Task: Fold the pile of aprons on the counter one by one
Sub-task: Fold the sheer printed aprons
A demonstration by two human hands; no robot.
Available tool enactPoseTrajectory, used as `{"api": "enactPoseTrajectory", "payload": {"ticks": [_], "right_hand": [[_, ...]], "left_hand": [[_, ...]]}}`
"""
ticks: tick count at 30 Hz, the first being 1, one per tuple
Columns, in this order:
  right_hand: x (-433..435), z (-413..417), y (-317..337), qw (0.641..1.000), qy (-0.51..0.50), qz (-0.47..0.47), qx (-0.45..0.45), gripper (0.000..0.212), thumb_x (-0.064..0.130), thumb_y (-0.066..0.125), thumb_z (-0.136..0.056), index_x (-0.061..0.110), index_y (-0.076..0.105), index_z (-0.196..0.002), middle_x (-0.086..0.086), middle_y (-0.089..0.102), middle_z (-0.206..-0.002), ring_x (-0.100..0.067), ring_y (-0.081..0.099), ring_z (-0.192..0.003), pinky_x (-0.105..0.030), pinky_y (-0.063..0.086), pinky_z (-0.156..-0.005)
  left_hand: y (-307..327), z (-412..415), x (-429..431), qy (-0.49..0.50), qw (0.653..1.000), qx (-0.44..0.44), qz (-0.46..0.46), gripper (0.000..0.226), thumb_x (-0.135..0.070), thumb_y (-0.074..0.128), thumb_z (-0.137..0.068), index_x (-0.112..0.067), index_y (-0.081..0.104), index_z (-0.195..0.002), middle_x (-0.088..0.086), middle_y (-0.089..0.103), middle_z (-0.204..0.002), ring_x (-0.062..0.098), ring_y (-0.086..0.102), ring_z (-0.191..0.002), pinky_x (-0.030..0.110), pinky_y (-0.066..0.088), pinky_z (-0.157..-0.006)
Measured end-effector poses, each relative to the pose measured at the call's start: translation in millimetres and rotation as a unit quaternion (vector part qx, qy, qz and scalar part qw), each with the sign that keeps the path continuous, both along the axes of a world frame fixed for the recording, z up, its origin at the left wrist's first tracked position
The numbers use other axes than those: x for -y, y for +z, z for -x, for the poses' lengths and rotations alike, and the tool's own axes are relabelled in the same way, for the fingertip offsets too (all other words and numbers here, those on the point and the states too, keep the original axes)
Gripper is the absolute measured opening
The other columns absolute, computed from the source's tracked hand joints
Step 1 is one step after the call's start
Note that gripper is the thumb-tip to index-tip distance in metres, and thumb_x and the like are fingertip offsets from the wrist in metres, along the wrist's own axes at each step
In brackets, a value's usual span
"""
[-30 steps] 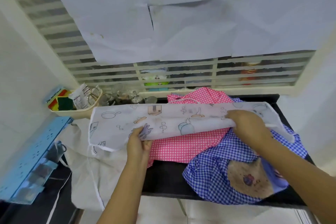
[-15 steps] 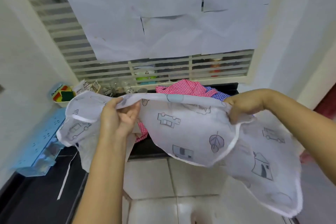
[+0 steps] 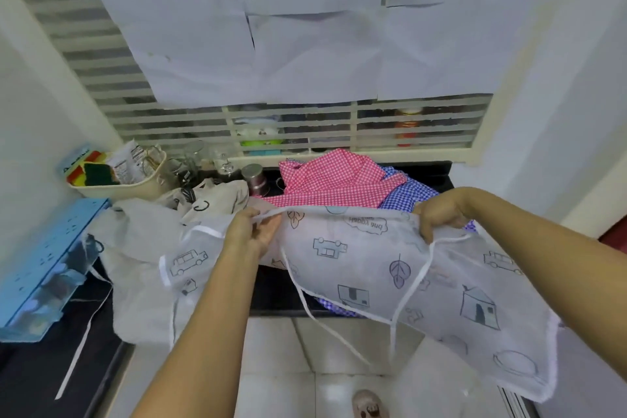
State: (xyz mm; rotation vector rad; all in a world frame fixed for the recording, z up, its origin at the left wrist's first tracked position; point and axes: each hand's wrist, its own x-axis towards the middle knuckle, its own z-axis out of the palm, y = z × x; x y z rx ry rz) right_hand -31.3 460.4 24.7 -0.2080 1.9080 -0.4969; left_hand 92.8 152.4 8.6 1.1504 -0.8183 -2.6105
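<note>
I hold up a white apron (image 3: 366, 268) printed with cars, leaves and houses, stretched in front of the black counter (image 3: 437, 170). My left hand (image 3: 252, 232) pinches its top edge on the left. My right hand (image 3: 441, 214) grips the top edge on the right. The apron's lower part and white ties hang down over the counter's front edge toward the floor. Behind it lie a pink checked apron (image 3: 332, 180) and a blue checked apron (image 3: 407, 195). Another white apron (image 3: 142, 248) lies crumpled on the counter at the left.
A cream basket (image 3: 135, 187) with sponges and packets stands at the back left, next to glass jars (image 3: 196, 159) and a steel cup (image 3: 253, 176). A blue plastic rack (image 3: 44, 268) sits at the left. A louvred window runs behind the counter. Tiled floor lies below.
The printed apron came off the pile and now hangs in the air between both hands. My view swung right, then back toward the counter, and the apron's ties now dangle free.
</note>
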Motion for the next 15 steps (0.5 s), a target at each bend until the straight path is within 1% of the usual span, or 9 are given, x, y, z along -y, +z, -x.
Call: {"api": "enactPoseTrajectory", "payload": {"ticks": [3, 5, 6, 7, 8, 9, 10, 12, 15], "right_hand": [[11, 65, -21, 0.998, 0.031, -0.046, -0.024, 0.034, -0.010, 0.051, -0.084, -0.001, 0.064, -0.114, -0.020, 0.066, -0.110, -0.035, 0.064, -0.098, -0.038, 0.056, -0.077], [17, 112, -36, 0.985, 0.086, -0.103, -0.105, 0.033, 0.003, 0.057, -0.083, 0.001, 0.061, -0.116, -0.016, 0.062, -0.114, -0.033, 0.060, -0.100, -0.037, 0.051, -0.080], [18, 132, -43, 0.970, 0.124, -0.129, -0.165, 0.029, 0.009, 0.059, -0.083, 0.003, 0.062, -0.111, -0.010, 0.061, -0.106, -0.026, 0.059, -0.091, -0.034, 0.049, -0.075], [20, 156, -51, 0.953, 0.153, -0.142, -0.220, 0.023, 0.014, 0.059, -0.083, 0.005, 0.062, -0.105, -0.006, 0.059, -0.097, -0.020, 0.055, -0.082, -0.030, 0.047, -0.068], [19, 172, -59, 0.942, 0.154, -0.146, -0.258, 0.018, 0.016, 0.059, -0.084, 0.006, 0.062, -0.098, -0.003, 0.058, -0.091, -0.017, 0.053, -0.076, -0.027, 0.044, -0.062], [21, 192, -69, 0.936, 0.155, -0.150, -0.278, 0.012, 0.016, 0.058, -0.085, 0.006, 0.061, -0.091, -0.003, 0.057, -0.088, -0.016, 0.051, -0.073, -0.025, 0.043, -0.060], [22, 206, -78, 0.926, 0.157, -0.155, -0.305, 0.010, 0.016, 0.057, -0.087, 0.007, 0.059, -0.085, -0.004, 0.056, -0.086, -0.017, 0.050, -0.071, -0.025, 0.043, -0.060], [29, 229, -95, 0.909, 0.151, -0.166, -0.350, 0.013, 0.017, 0.052, -0.092, 0.007, 0.060, -0.093, -0.008, 0.061, -0.095, -0.020, 0.055, -0.080, -0.029, 0.047, -0.070], [47, 227, -112, 0.861, 0.134, -0.168, -0.461, 0.033, 0.016, 0.052, -0.093, 0.006, 0.047, -0.124, -0.015, 0.053, -0.122, -0.029, 0.053, -0.109, -0.035, 0.046, -0.090]], "left_hand": [[-13, 62, 11, -0.025, 0.994, 0.069, 0.078, 0.014, -0.018, 0.061, -0.092, -0.005, 0.056, -0.091, 0.010, 0.055, -0.076, 0.020, 0.060, -0.067, 0.032, 0.057, -0.049], [-25, 102, 23, -0.061, 0.967, 0.125, 0.212, 0.023, -0.028, 0.067, -0.088, -0.006, 0.060, -0.088, 0.012, 0.058, -0.080, 0.022, 0.058, -0.069, 0.033, 0.055, -0.060], [-34, 119, 32, -0.085, 0.926, 0.167, 0.328, 0.028, -0.031, 0.068, -0.087, -0.004, 0.063, -0.094, 0.017, 0.062, -0.092, 0.025, 0.058, -0.077, 0.036, 0.052, -0.071], [-45, 135, 44, -0.108, 0.858, 0.214, 0.454, 0.038, -0.033, 0.068, -0.087, -0.002, 0.063, -0.107, 0.019, 0.063, -0.108, 0.029, 0.060, -0.089, 0.037, 0.049, -0.081], [-51, 143, 55, -0.142, 0.775, 0.254, 0.561, 0.050, -0.036, 0.069, -0.086, -0.002, 0.058, -0.121, 0.019, 0.060, -0.121, 0.032, 0.058, -0.103, 0.037, 0.045, -0.088], [-62, 153, 70, -0.172, 0.705, 0.287, 0.625, 0.061, -0.040, 0.071, -0.083, -0.005, 0.052, -0.130, 0.018, 0.056, -0.129, 0.034, 0.054, -0.114, 0.039, 0.043, -0.093], [-73, 157, 84, -0.199, 0.653, 0.319, 0.658, 0.070, -0.043, 0.073, -0.080, -0.007, 0.048, -0.134, 0.018, 0.053, -0.132, 0.036, 0.051, -0.119, 0.041, 0.043, -0.097], [-97, 162, 108, -0.265, 0.600, 0.380, 0.652, 0.083, -0.050, 0.075, -0.075, -0.006, 0.043, -0.137, 0.019, 0.050, -0.134, 0.038, 0.048, -0.124, 0.046, 0.041, -0.101], [-122, 157, 119, -0.309, 0.569, 0.403, 0.646, 0.081, -0.052, 0.075, -0.074, 0.001, 0.046, -0.129, 0.022, 0.051, -0.131, 0.039, 0.048, -0.121, 0.046, 0.041, -0.100]]}}
